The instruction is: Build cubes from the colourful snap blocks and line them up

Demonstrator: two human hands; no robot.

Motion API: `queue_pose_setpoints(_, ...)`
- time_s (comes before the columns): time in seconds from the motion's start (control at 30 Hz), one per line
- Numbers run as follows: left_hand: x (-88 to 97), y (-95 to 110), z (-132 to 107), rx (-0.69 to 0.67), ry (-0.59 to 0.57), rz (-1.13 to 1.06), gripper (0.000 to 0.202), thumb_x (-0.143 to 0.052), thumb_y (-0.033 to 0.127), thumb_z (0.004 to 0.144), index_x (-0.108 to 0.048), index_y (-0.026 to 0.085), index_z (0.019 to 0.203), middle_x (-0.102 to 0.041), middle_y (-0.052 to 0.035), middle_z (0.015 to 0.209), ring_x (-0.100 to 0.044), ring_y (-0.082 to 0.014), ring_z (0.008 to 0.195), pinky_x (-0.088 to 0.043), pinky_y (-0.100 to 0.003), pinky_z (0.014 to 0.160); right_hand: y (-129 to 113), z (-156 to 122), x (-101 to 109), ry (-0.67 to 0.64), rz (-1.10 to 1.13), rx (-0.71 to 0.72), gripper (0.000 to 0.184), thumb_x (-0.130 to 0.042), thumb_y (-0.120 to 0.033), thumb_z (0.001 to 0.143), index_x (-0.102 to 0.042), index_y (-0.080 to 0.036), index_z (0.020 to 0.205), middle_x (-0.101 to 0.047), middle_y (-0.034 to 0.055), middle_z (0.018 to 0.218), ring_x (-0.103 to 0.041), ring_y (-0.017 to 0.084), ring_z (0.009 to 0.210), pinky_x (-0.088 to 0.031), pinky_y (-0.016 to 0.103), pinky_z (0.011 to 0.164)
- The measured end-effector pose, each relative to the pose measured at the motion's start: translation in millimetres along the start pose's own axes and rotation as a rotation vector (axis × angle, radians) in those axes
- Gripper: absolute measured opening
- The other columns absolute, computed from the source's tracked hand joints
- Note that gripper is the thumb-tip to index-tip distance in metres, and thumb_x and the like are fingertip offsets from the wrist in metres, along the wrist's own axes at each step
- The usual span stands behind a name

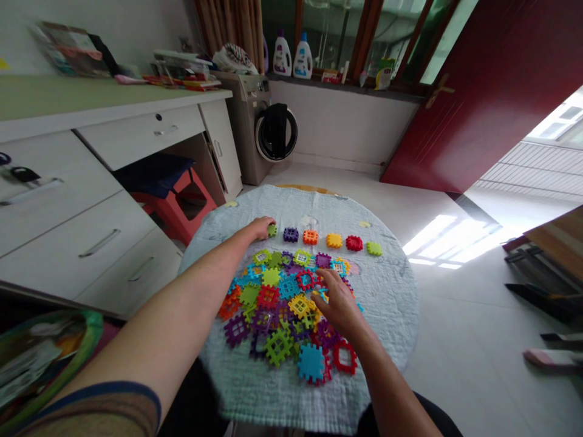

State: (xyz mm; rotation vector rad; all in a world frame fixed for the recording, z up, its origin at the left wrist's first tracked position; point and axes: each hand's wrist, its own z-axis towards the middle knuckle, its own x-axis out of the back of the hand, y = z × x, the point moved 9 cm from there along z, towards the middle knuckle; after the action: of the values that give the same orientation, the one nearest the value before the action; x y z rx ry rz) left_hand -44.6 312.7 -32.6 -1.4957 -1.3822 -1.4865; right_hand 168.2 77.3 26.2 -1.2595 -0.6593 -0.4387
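Observation:
At the left end of a row of plastic blocks, my left hand [262, 228] has its fingers closed on a green interlocking block [272, 230], which it partly covers. To the right along the row stand a purple block [291, 235], an orange block [310, 237], a yellow block [334, 241], a red block [354, 243] and a light green block [374, 248]. Over the right side of a heap of flat interlocking tiles [268, 297], my right hand [337, 298] has thumb and fingers apart, with no tile visibly gripped. The hand hides some tiles beneath it.
A pale cloth [387, 303] covers the round table. Beyond it are a washing machine [246, 127] and a red door [460, 91]. At the left, a red stool [191, 203] stands beside white drawers [98, 243]. A green-rimmed basket [93, 328] sits low at the left.

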Motion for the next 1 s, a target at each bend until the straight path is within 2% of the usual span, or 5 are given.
queue_pose_setpoints(0.27, -3.2, 8.8, 3.6, -0.031, -0.037, -0.003, 0.076, -0.062, 0.008, 0.053, -0.056, 0.021, 0.128, -0.062, -0.0043, 0.129, -0.060, -0.0196, 0.104, -0.047, -0.022, 0.087, -0.4, 0.1, -0.6, -0.015, -0.013, -0.005, 0.046, -0.059, -0.016, 0.081, -0.053, -0.024, 0.125, -0.054, 0.0115, 0.123, -0.058, 0.024, 0.108, -0.053, 0.041, 0.087)
queue_pose_setpoints(0.5, -11.0, 5.8, 13.6, -0.051, -0.084, 0.053, 0.061, -0.060, 0.006, 0.050, -0.066, 0.020, 0.109, -0.066, -0.0051, 0.117, -0.063, -0.0200, 0.095, -0.049, -0.023, 0.080, -2.5, -0.1, 0.1, -0.027, -0.021, -0.020, 0.045, -0.059, -0.014, 0.080, -0.052, -0.024, 0.124, -0.054, 0.0112, 0.124, -0.058, 0.024, 0.108, -0.052, 0.041, 0.088)
queue_pose_setpoints(0.77, -11.1, 9.5, 15.9, -0.091, -0.110, 0.099, 0.061, -0.059, 0.006, 0.050, -0.066, 0.018, 0.109, -0.065, -0.0063, 0.119, -0.063, -0.0213, 0.097, -0.049, -0.026, 0.085, -0.2, -0.7, -1.6, -0.036, -0.028, -0.018, 0.045, -0.059, -0.014, 0.080, -0.051, -0.023, 0.124, -0.053, 0.0113, 0.125, -0.057, 0.023, 0.110, -0.051, 0.040, 0.089)
queue_pose_setpoints(0.9, -10.8, 10.8, 13.4, -0.079, -0.101, 0.109, 0.071, -0.060, 0.007, 0.052, -0.061, 0.019, 0.122, -0.059, -0.0080, 0.129, -0.058, -0.0245, 0.111, -0.047, -0.029, 0.095, 4.7, -0.8, -4.7, -0.060, -0.048, -0.036, 0.045, -0.061, -0.016, 0.080, -0.051, -0.022, 0.124, -0.053, 0.0116, 0.126, -0.057, 0.023, 0.110, -0.050, 0.041, 0.091)
queue_pose_setpoints(1.0, -0.1, 11.9, 0.6, -0.049, -0.012, 0.090, 0.090, -0.061, 0.006, 0.053, -0.043, 0.018, 0.141, -0.044, -0.0114, 0.144, -0.045, -0.0267, 0.130, -0.039, -0.031, 0.106, 7.9, -0.6, -3.8, -0.059, -0.057, -0.037, 0.044, -0.061, -0.018, 0.081, -0.052, -0.021, 0.123, -0.053, 0.0116, 0.125, -0.057, 0.024, 0.110, -0.048, 0.042, 0.094)
